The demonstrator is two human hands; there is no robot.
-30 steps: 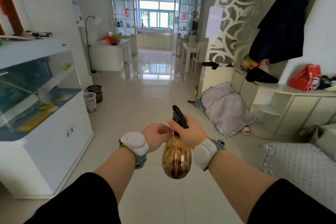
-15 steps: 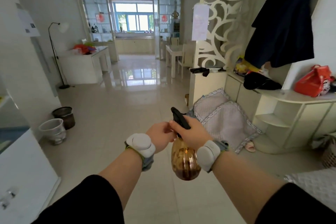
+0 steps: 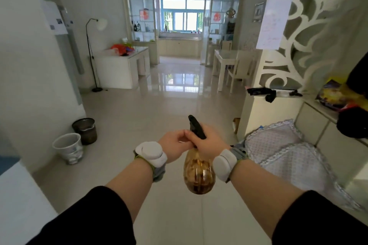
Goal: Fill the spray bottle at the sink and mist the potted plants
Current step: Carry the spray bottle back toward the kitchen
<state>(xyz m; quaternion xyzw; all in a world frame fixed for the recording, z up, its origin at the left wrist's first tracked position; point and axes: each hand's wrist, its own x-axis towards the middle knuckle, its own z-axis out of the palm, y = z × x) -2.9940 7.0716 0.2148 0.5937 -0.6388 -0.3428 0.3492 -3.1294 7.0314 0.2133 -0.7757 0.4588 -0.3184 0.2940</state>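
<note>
An amber spray bottle (image 3: 199, 177) with a black trigger head hangs in front of me at chest height over the tiled floor. My right hand (image 3: 209, 144) grips its neck just under the black head. My left hand (image 3: 175, 146) is curled beside it, fingers touching the neck from the left; what they hold is hidden. Far ahead, past an open doorway, a kitchen counter (image 3: 181, 36) runs under a window. No potted plant is visible.
A dark bin (image 3: 85, 130) and a silver bin (image 3: 68, 148) stand by the left wall. A white cabinet (image 3: 121, 67) and floor lamp (image 3: 92, 53) are further left. A white table with chairs (image 3: 229, 65), a carved screen (image 3: 310, 32) and quilted cushions (image 3: 278, 145) line the right.
The view has advanced along the hall and swung; the fish tank on the left has gone out of sight. Both hands stay on the bottle in the same pose.
</note>
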